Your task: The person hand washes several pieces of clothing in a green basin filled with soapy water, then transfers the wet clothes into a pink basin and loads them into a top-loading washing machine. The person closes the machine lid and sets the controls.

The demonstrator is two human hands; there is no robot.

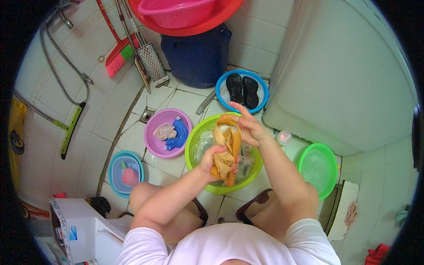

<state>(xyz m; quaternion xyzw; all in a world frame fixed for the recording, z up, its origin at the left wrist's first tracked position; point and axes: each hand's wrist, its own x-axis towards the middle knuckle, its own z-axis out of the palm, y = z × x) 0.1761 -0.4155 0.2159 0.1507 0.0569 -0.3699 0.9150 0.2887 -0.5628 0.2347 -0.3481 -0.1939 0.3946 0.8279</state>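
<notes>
Wet yellow-orange cloth [236,145] hangs bunched over a lime-green basin [191,159]. My left hand [212,162] grips its lower part, with fingers around a lighter tan fold. At the cloth's upper right, my right hand [249,127] has its index finger raised and the thumb side near the fabric; whether it pinches the cloth is unclear. Below, the basin holds water and pale, translucent-looking material, partly hidden by the cloth. To the left, a purple basin [149,144] contains a beige cloth [165,132] and a blue cloth [178,134].
A blue basin [219,96] with black insoles [250,92] stands beyond. A green basin [319,169] of water is at right, nested blue basins [112,172] with a pink cup [130,177] at left. A small pink-and-white container [284,137] stands beside a large white appliance-like body [334,82].
</notes>
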